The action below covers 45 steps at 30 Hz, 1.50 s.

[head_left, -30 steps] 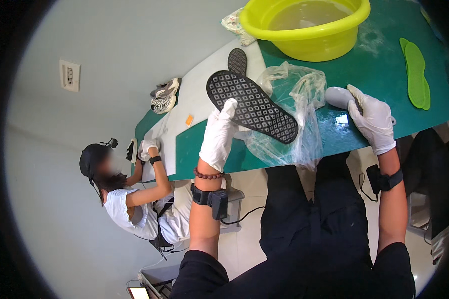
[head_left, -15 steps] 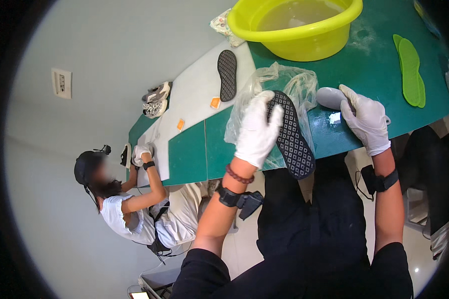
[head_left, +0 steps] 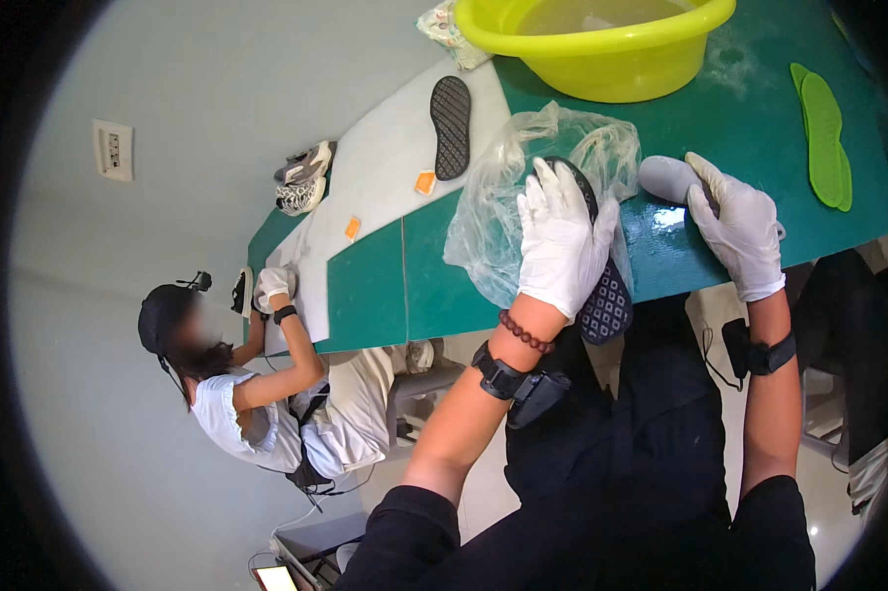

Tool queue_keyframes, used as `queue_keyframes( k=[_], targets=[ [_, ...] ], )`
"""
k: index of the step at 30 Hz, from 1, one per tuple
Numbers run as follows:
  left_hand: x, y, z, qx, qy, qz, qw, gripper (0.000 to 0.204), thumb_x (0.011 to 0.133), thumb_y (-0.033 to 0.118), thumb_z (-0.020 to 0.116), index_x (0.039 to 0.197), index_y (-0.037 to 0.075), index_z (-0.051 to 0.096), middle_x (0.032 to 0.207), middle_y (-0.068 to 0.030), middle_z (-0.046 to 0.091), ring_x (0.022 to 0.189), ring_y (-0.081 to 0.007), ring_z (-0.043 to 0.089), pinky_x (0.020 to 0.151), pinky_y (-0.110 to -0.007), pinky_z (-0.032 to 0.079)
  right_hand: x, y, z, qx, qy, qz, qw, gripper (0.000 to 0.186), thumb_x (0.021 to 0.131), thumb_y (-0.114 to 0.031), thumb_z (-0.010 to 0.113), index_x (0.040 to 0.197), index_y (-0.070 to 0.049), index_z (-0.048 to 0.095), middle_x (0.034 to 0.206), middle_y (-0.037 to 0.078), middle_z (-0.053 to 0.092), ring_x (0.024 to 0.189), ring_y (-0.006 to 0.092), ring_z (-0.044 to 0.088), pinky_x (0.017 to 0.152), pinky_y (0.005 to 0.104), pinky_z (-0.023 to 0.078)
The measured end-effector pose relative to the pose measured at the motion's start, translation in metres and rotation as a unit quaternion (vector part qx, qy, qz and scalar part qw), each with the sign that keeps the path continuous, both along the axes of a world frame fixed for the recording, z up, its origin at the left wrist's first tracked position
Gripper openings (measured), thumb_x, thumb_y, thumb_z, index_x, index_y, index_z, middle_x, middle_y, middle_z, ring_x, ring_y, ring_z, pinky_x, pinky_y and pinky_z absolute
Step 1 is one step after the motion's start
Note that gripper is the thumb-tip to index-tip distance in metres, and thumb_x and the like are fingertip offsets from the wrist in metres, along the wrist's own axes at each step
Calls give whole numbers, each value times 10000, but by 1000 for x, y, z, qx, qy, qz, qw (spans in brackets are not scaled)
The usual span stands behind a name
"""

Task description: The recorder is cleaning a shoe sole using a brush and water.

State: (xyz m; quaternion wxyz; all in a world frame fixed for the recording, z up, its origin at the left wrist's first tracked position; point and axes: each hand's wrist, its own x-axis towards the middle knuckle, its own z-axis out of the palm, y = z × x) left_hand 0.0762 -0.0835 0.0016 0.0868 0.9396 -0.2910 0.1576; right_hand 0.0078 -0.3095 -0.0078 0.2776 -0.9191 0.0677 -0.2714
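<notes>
A black shoe sole (head_left: pixel 606 307) with a light diamond tread lies tread-up at a slant, its lower end past the table's front edge. My left hand (head_left: pixel 566 231), in a white glove, lies over its middle with the fingers stretched out flat and the thumb apart. A crumpled clear plastic bag (head_left: pixel 493 212) spreads beneath and around them. In my gloved right hand (head_left: pixel 739 222) is a grey tool with a smooth oval head (head_left: pixel 665 179), the fingers wrapped round its handle. A small loop end shows beyond the palm. The tool's underside is hidden.
A yellow-green basin (head_left: pixel 611 74) of cloudy water stands at the back. Green insoles (head_left: pixel 824 143) lie at right. On a white sheet (head_left: pixel 385 148) are another black sole (head_left: pixel 451 128) and orange packets (head_left: pixel 424 183). A co-worker (head_left: pixel 257 394) sits at left, near shoes (head_left: pixel 304 177).
My left hand has shifted right and turned over the sole, now covering its middle. My right hand still grips the grey tool. The whole view has shifted slightly.
</notes>
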Motion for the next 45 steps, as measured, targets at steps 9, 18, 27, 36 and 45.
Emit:
queue_keyframes(
  k=[9, 18, 27, 36, 45],
  targets=[
    [3, -11, -23, -15, -29, 5, 999, 766, 1014, 437, 497, 1448, -172, 330, 1458, -439, 359, 1363, -553, 368, 1161, -532, 287, 0, -1, -3, 0, -22, 13, 1000, 348, 923, -227, 625, 1233, -88, 701, 963, 174, 730, 820, 335, 716, 739, 399, 568],
    [20, -14, -22, -51, 21, 31, 998, 788, 994, 418, 532, 1445, -193, 319, 1497, -446, 304, 1400, -545, 334, 1188, -533, 249, 0, 2, -3, 2, -45, 14, 999, 340, 921, -212, 638, 1234, -96, 704, 940, 164, 732, 800, 325, 717, 735, 386, 568],
    [-20, -16, -4, 0, -7, 57, 998, 771, 1017, 426, 494, 1440, -197, 327, 1493, -447, 292, 1354, -565, 373, 1164, -561, 287, -3, -1, -3, 15, -17, 20, 1000, 332, 922, -194, 644, 1235, -102, 703, 926, 165, 728, 781, 317, 716, 713, 378, 566],
    [-21, -13, -15, -1, 52, 22, 998, 801, 1005, 441, 498, 1458, -191, 306, 1513, -435, 271, 1386, -558, 334, 1185, -553, 247, 1, 1, -6, -2, -40, 13, 999, 315, 930, -207, 645, 1221, -107, 713, 927, 168, 731, 784, 314, 719, 713, 373, 568],
    [8, 5, -4, -46, 65, -35, 996, 769, 1034, 471, 422, 1468, -155, 314, 1507, -422, 312, 1385, -571, 329, 1179, -559, 243, 0, -3, -8, -7, -38, 14, 999, 333, 928, -212, 645, 1240, -113, 707, 921, 159, 732, 776, 306, 718, 711, 372, 566]
  ],
)
